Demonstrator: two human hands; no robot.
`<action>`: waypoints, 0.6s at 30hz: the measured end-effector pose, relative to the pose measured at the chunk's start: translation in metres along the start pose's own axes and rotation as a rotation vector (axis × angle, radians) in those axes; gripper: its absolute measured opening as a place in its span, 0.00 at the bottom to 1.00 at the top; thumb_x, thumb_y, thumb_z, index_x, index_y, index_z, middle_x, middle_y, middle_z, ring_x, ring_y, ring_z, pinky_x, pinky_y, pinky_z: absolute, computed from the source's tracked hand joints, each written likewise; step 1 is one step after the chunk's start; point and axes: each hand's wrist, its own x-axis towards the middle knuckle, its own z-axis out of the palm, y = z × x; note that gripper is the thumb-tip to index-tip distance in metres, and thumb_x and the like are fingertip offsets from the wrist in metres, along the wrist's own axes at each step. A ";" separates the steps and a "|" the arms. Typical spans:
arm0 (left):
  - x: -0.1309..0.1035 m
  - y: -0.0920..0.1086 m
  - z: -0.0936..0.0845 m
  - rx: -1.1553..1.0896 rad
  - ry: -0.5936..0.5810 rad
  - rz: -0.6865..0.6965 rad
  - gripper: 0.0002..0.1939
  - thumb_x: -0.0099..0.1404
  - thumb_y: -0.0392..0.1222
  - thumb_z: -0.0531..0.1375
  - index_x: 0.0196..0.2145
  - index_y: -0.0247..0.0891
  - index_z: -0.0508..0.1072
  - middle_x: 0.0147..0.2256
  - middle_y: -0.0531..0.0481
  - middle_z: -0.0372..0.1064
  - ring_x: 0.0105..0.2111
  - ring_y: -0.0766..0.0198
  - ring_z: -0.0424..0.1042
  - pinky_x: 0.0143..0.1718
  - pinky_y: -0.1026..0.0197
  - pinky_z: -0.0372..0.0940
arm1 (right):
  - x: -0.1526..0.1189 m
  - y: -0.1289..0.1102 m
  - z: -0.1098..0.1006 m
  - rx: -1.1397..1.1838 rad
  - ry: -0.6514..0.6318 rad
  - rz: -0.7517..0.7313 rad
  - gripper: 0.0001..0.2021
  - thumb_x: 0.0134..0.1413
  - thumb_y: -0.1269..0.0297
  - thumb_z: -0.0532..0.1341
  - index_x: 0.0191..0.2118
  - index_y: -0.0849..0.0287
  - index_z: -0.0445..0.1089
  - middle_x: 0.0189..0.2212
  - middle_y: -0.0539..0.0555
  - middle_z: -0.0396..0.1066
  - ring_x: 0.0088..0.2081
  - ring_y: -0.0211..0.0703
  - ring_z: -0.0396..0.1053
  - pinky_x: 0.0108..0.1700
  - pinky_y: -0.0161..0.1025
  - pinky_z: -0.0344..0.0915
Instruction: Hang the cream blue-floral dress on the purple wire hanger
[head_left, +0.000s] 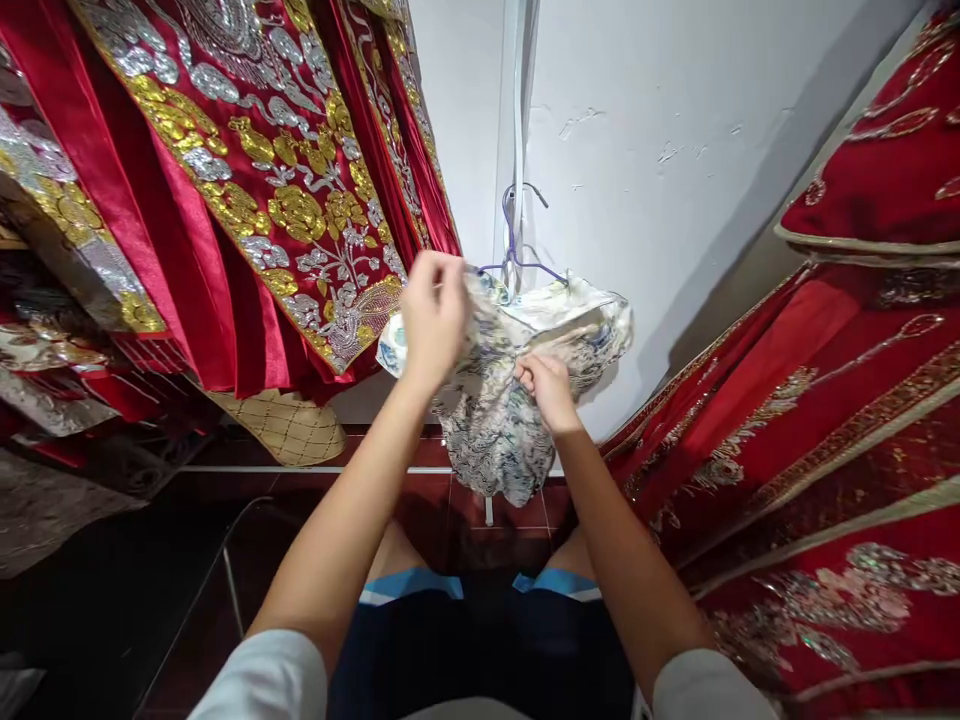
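A white blouse (491,425) with a blue and dark print hangs on a purple wire hanger (513,235) in front of me. My right hand (546,388) is closed in a pinch on the cloth at the middle of its front, just below the neckline. Over the blouse's left shoulder, my left hand (435,318) is held up with its fingers curled together and slightly blurred. Whatever may be between those fingers is hidden. The hanger's hook is beside a thin white pole (517,120).
Red garments with gold and silver sequins (300,200) hang at the left. More red embroidered dresses (840,400) fill the right side. A white wall (637,120) stands behind the pole, and dark red floor tiles (420,505) show below. A black surface (97,600) lies lower left.
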 end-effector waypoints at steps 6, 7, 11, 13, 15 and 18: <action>0.002 -0.060 -0.066 -0.676 0.547 -0.789 0.07 0.71 0.37 0.53 0.34 0.37 0.68 0.28 0.49 0.69 0.32 0.62 0.74 0.36 0.62 0.71 | -0.045 0.030 -0.010 0.107 -0.065 0.171 0.12 0.44 0.59 0.60 0.16 0.58 0.66 0.12 0.45 0.53 0.17 0.31 0.47 0.22 0.35 0.40; -0.007 -0.066 -0.072 -0.757 0.580 -0.906 0.08 0.71 0.34 0.51 0.36 0.36 0.69 0.29 0.47 0.70 0.33 0.61 0.75 0.37 0.61 0.72 | -0.052 0.029 -0.009 0.134 -0.070 0.172 0.12 0.45 0.60 0.60 0.16 0.58 0.65 0.12 0.45 0.53 0.18 0.32 0.47 0.22 0.35 0.41; -0.069 -0.073 -0.067 -0.800 0.653 -1.153 0.15 0.71 0.32 0.45 0.41 0.35 0.71 0.33 0.43 0.75 0.38 0.60 0.77 0.41 0.57 0.72 | -0.081 0.033 -0.008 0.174 -0.056 0.200 0.13 0.47 0.61 0.59 0.16 0.57 0.63 0.13 0.46 0.52 0.18 0.33 0.48 0.23 0.36 0.42; -0.105 -0.070 -0.056 -0.755 0.667 -1.226 0.15 0.72 0.35 0.46 0.35 0.36 0.71 0.31 0.45 0.74 0.37 0.61 0.76 0.44 0.57 0.71 | -0.097 0.042 -0.011 0.168 -0.054 0.221 0.14 0.48 0.61 0.58 0.16 0.57 0.63 0.13 0.46 0.52 0.18 0.33 0.48 0.23 0.36 0.43; -0.136 -0.064 -0.045 -0.730 0.664 -1.266 0.14 0.73 0.40 0.50 0.30 0.37 0.69 0.29 0.49 0.72 0.34 0.65 0.75 0.45 0.58 0.69 | -0.113 0.055 -0.021 0.152 -0.046 0.218 0.15 0.49 0.61 0.58 0.15 0.57 0.62 0.13 0.46 0.53 0.18 0.33 0.48 0.23 0.36 0.43; -0.165 -0.044 -0.033 -0.794 0.509 -1.207 0.10 0.68 0.43 0.59 0.30 0.38 0.69 0.32 0.51 0.72 0.36 0.65 0.74 0.47 0.58 0.68 | -0.128 0.075 -0.044 0.053 -0.058 0.207 0.18 0.51 0.58 0.58 0.14 0.57 0.61 0.13 0.45 0.51 0.18 0.33 0.47 0.24 0.37 0.44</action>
